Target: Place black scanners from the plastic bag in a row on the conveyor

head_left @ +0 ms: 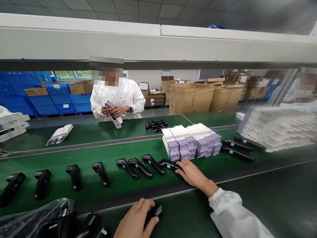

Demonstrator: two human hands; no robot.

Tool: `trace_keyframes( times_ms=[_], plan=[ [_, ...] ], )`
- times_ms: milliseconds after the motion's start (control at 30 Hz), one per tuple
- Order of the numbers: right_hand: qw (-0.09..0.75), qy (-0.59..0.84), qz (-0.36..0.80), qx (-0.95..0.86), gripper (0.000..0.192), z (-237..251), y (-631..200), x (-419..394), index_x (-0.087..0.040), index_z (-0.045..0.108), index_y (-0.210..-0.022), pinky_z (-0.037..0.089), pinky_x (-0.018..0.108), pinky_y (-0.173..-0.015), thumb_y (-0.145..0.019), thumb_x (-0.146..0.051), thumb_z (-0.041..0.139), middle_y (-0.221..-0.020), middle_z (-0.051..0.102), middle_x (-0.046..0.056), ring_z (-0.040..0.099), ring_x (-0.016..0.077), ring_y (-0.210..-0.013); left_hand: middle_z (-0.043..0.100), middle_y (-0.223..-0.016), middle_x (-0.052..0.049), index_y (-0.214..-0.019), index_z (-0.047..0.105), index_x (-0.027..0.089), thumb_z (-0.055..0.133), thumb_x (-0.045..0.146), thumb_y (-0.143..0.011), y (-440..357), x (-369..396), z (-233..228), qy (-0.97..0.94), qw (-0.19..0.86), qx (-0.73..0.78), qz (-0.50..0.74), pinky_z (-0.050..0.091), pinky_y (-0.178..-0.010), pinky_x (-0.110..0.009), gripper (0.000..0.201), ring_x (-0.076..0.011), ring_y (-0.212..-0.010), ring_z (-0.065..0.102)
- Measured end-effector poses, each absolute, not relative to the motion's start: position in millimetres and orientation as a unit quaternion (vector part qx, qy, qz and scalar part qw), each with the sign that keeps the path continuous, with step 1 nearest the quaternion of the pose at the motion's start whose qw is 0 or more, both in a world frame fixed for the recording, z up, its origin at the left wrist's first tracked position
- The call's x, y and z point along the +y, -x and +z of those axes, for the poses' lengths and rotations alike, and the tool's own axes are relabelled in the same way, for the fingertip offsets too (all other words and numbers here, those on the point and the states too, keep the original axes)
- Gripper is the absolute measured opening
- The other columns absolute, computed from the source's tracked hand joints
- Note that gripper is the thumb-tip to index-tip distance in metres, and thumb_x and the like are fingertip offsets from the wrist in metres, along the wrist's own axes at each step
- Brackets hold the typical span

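In the lower middle, my left hand (135,224) is wrapped round a black handheld device (154,210) over the near bench; most of the device is hidden by the fingers. My right hand (194,174) reaches across to the green conveyor belt (85,197), its fingers closed on the end of another black device (168,164) with an angled head. A row of similar black devices (140,167) lies spaced along the belt to the left. Below left, more black devices (87,229) lie beside and under a clear plastic bag (39,212).
Stacked white and purple boxes (192,140) stand on the belt behind my right hand. Further right are black devices (237,152) and a blurred carton pile (280,126). Across the belt, a person in white (133,94) holds a small box. An overhead beam (153,48) spans the view.
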State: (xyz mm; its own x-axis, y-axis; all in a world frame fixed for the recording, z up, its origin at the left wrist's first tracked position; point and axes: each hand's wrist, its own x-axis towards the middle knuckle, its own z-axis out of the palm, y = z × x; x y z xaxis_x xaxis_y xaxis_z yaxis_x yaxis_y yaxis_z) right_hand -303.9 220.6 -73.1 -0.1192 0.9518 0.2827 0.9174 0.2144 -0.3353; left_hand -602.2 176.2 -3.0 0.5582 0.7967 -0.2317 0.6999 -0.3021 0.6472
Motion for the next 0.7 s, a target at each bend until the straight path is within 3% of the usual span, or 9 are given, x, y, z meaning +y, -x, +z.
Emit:
trace_keyframes(
  times_ms=[133,267,400,500,600,700],
  plan=[
    [0.204,0.631,-0.011,-0.749,0.030,-75,308,227,-0.012,0.063,-0.118,0.048,0.045,-0.090,-0.099,-0.027,0.045,-0.105,0.066,0.015,0.059,0.0312,-0.102,0.055,-0.103,-0.006,-0.147,0.031,0.026,0.039,0.053,-0.093,596,186,-5,-0.689,0.494,0.494,0.190,0.049,-0.077,-0.030,0.060,-0.0183,-0.085,0.058],
    [0.177,0.655,-0.035,-0.734,0.032,-76,313,232,-0.008,0.062,-0.120,0.047,0.044,-0.092,-0.098,-0.026,0.049,-0.104,0.067,0.017,0.060,0.0316,-0.101,0.057,-0.092,-0.005,-0.126,0.048,0.020,0.054,0.060,-0.085,592,192,-5,-0.561,0.624,0.473,0.269,0.051,-0.082,-0.031,0.058,-0.0197,-0.087,0.061],
    [0.210,0.698,-0.059,-0.682,0.042,-59,337,214,-0.009,0.062,-0.125,0.042,0.049,-0.095,-0.098,-0.039,0.048,-0.109,0.066,0.021,0.056,0.0360,-0.109,0.061,-0.095,-0.007,-0.099,0.052,0.019,0.058,0.058,-0.083,593,193,-12,-0.570,0.616,0.463,0.285,0.050,-0.081,-0.032,0.043,-0.0212,-0.091,0.062],
    [0.296,0.637,0.073,-0.708,0.046,-30,365,185,-0.021,0.059,-0.132,0.045,0.042,-0.096,-0.097,-0.049,0.048,-0.122,0.063,0.014,0.056,0.0305,-0.113,0.062,-0.089,-0.004,-0.095,0.054,0.019,0.052,0.054,-0.087,590,193,-17,-0.659,0.554,0.448,0.243,0.047,-0.074,-0.030,0.036,-0.0192,-0.084,0.061],
    [0.319,0.509,0.286,-0.746,0.041,-3,388,164,-0.029,0.059,-0.130,0.050,0.029,-0.083,-0.095,-0.049,0.053,-0.114,0.067,0.005,0.063,0.0211,-0.100,0.064,-0.086,-0.003,-0.096,0.058,0.020,0.045,0.053,-0.092,588,192,-13,-0.713,0.506,0.432,0.222,0.046,-0.071,-0.029,0.036,-0.0183,-0.079,0.060],
    [0.332,0.501,0.325,-0.731,0.027,4,393,169,-0.026,0.067,-0.113,0.049,0.026,-0.074,-0.096,-0.040,0.051,-0.099,0.070,0.002,0.065,0.0177,-0.086,0.066,-0.102,-0.007,-0.124,0.053,0.023,0.038,0.054,-0.095,602,187,0,-0.752,0.445,0.452,0.179,0.048,-0.076,-0.031,0.045,-0.0220,-0.091,0.062]
  ],
)
